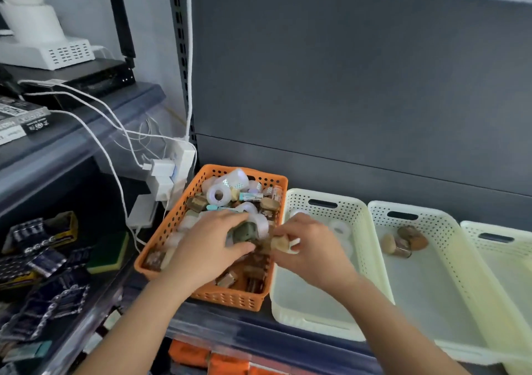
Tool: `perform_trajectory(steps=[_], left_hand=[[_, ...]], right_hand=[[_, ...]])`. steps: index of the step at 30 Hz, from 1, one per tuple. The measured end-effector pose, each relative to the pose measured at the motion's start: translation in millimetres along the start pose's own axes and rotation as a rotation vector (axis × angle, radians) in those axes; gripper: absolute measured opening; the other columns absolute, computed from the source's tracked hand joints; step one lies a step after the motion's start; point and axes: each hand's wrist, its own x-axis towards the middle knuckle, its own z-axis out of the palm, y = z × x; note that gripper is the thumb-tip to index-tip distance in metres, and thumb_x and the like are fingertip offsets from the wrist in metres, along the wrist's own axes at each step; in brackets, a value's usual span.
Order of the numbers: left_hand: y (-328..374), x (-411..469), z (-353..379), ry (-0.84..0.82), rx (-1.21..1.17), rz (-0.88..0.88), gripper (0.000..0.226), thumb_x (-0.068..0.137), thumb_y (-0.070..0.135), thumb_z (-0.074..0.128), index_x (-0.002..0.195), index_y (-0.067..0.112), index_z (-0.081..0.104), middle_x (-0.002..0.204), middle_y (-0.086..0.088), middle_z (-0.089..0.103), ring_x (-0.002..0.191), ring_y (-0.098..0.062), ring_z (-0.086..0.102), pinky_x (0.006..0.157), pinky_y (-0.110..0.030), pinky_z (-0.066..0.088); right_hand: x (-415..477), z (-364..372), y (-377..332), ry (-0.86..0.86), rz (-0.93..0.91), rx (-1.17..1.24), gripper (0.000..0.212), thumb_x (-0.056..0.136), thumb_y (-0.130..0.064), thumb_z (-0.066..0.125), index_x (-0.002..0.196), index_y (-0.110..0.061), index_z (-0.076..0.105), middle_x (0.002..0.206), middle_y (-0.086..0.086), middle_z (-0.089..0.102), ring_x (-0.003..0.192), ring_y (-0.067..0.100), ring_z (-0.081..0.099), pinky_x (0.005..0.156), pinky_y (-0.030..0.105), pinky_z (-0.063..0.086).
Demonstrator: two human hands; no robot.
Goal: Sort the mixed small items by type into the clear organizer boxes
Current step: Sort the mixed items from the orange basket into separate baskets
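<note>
1. At the far left, on a lower shelf, a green-and-yellow sponge [108, 252] lies among dark packets, outside the sorting.
2. The orange basket [161, 230] stands at the left end of the shelf, heaped with mixed tape rolls and small brown pieces.
3. The left hand [207, 245] reaches into the heap, its fingers curled round a greenish-grey piece [243, 232].
4. The right hand [305, 248] hovers over the orange basket's right rim and pinches a small beige piece [283, 243] between thumb and fingertips; blur hides its type.
5. The first cream basket [331, 302] touches the orange one and lies directly under and to the right of that hand. It holds clear tape rolls [341, 229] at its far end.
6. The second cream basket [431, 288], further right, holds brown pieces [406, 242].
7. The third cream basket [503, 259] is furthest right. The right hand is nearer all three, so the drop likely falls to it.
</note>
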Motion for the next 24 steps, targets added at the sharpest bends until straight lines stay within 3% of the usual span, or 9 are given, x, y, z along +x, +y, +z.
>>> perform_trajectory(steps=[6, 11, 13, 16, 19, 20, 24], left_hand=[[65.9, 17.3, 33.7, 0.017, -0.125, 0.133, 0.058, 0.083, 0.041, 0.068, 0.137, 0.03, 0.049, 0.131, 0.014, 0.051, 0.119, -0.009, 0.046, 0.102, -0.033, 0.04], [140.7, 28.7, 83.4, -0.054, -0.119, 0.308, 0.054, 0.086, 0.038, 0.067, 0.135, 0.024, 0.051, 0.133, 0.011, 0.051, 0.125, -0.01, 0.04, 0.104, -0.024, 0.03], [169.0, 33.5, 108.1, -0.083, -0.043, 0.369, 0.05, 0.088, 0.04, 0.063, 0.133, 0.022, 0.053, 0.128, 0.008, 0.054, 0.122, -0.012, 0.042, 0.101, -0.027, 0.034], [200.7, 42.1, 145.2, -0.145, 0.131, 0.422, 0.044, 0.088, 0.035, 0.061, 0.129, 0.02, 0.054, 0.12, 0.006, 0.059, 0.115, -0.017, 0.046, 0.096, -0.031, 0.039], [222.1, 48.3, 170.5, -0.185, 0.284, 0.38, 0.016, 0.085, 0.015, 0.061, 0.1, 0.016, 0.055, 0.101, 0.002, 0.061, 0.101, -0.021, 0.05, 0.076, -0.031, 0.042], [226.0, 49.7, 176.8, -0.202, 0.303, 0.348, 0.017, 0.085, 0.005, 0.057, 0.098, 0.015, 0.052, 0.1, -0.001, 0.059, 0.099, -0.021, 0.05, 0.073, -0.03, 0.042], [239.3, 53.8, 192.0, -0.216, 0.369, 0.28, 0.028, 0.086, -0.008, 0.051, 0.111, 0.005, 0.053, 0.123, -0.013, 0.042, 0.095, -0.027, 0.052, 0.075, -0.038, 0.048]], right_hand=[[-45.5, -50.2, 44.2, 0.219, 0.11, 0.057, 0.022, 0.074, -0.021, 0.074, 0.095, -0.017, 0.072, 0.091, -0.011, 0.055, 0.079, 0.01, 0.061, 0.073, 0.029, 0.056], [-92.5, -91.6, 106.1, 0.314, 0.264, -0.046, 0.021, 0.074, -0.029, 0.076, 0.092, -0.019, 0.072, 0.095, -0.006, 0.059, 0.078, 0.01, 0.061, 0.067, 0.035, 0.056], [-108.8, -104.3, 128.6, 0.291, 0.333, -0.09, 0.022, 0.073, -0.026, 0.077, 0.092, -0.016, 0.072, 0.102, -0.003, 0.06, 0.081, 0.016, 0.063, 0.068, 0.037, 0.056], [-125.7, -120.4, 155.2, 0.188, 0.421, -0.198, 0.017, 0.075, -0.023, 0.074, 0.088, -0.013, 0.073, 0.094, -0.005, 0.056, 0.072, 0.018, 0.058, 0.066, 0.03, 0.048], [-129.6, -128.6, 170.3, -0.007, 0.53, -0.285, 0.017, 0.083, -0.026, 0.062, 0.093, -0.014, 0.069, 0.096, 0.001, 0.056, 0.078, 0.021, 0.057, 0.069, 0.03, 0.047], [-127.9, -129.8, 172.3, -0.043, 0.542, -0.301, 0.018, 0.085, -0.027, 0.059, 0.094, -0.014, 0.066, 0.096, 0.002, 0.055, 0.08, 0.022, 0.056, 0.069, 0.031, 0.047], [-118.8, -131.1, 180.5, -0.152, 0.494, -0.45, 0.017, 0.088, -0.024, 0.056, 0.101, -0.013, 0.056, 0.099, 0.004, 0.055, 0.086, 0.023, 0.056, 0.07, 0.031, 0.047]])
